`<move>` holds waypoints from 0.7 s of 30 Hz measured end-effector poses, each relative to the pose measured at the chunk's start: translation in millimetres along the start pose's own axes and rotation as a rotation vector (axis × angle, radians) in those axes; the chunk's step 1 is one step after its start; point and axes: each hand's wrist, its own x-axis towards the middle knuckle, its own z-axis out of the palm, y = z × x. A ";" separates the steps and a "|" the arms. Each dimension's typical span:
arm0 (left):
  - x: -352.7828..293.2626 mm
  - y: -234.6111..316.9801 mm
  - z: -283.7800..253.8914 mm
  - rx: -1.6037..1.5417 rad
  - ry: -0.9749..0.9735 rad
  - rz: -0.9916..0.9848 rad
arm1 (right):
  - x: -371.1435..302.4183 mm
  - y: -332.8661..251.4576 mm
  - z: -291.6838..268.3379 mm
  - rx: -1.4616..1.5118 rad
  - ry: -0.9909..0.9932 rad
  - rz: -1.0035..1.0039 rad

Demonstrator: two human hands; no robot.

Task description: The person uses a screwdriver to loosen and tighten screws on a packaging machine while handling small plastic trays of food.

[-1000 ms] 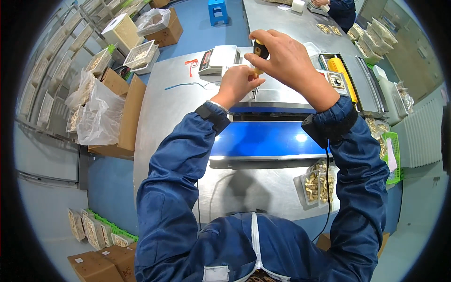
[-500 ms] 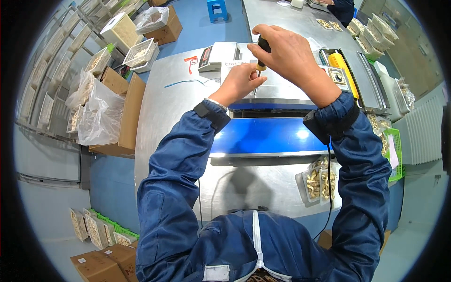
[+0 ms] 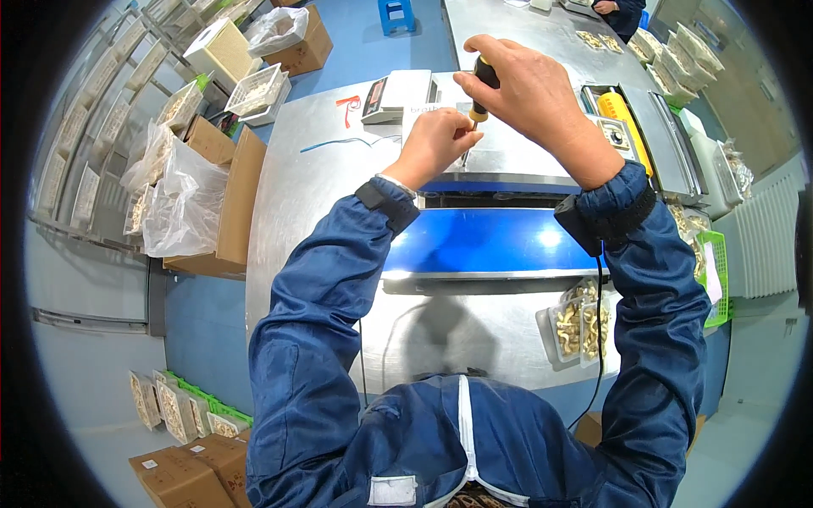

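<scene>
My right hand is closed around the black-and-yellow handle of a screwdriver, which stands nearly upright with its shaft pointing down. Lower on the tool, my left hand pinches with thumb and fingers at the shaft. The tip meets the white top of a machine, close to its front edge; any screw there is too small to make out. A shiny blue panel forms the machine's near side, below both hands.
Left of the machine are a scale, a red ribbon and a blue strip on the steel table. Mushroom-like pieces fill clear tubs at the near right. Another person stands far right.
The view has shifted slightly. My right-hand fingers have changed position on the handle, showing more of it. My left hand stays at the shaft.
</scene>
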 end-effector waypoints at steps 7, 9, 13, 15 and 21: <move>-0.9 -9.0 0.3 -0.060 -0.068 0.005 | 1.2 -1.8 0.8 0.072 0.084 -0.053; -1.1 -4.7 -2.4 -0.025 -0.007 0.052 | 0.1 1.1 0.8 0.089 0.071 -0.046; 1.7 1.8 -1.8 0.070 -0.053 -0.030 | 0.7 -0.3 0.1 0.096 0.043 -0.037; -0.9 -10.1 1.9 0.030 -0.030 0.004 | 2.0 -4.3 -0.2 0.109 0.049 -0.052; -2.2 -4.2 1.8 0.064 0.011 -0.030 | 0.6 -0.6 1.2 0.050 0.020 -0.055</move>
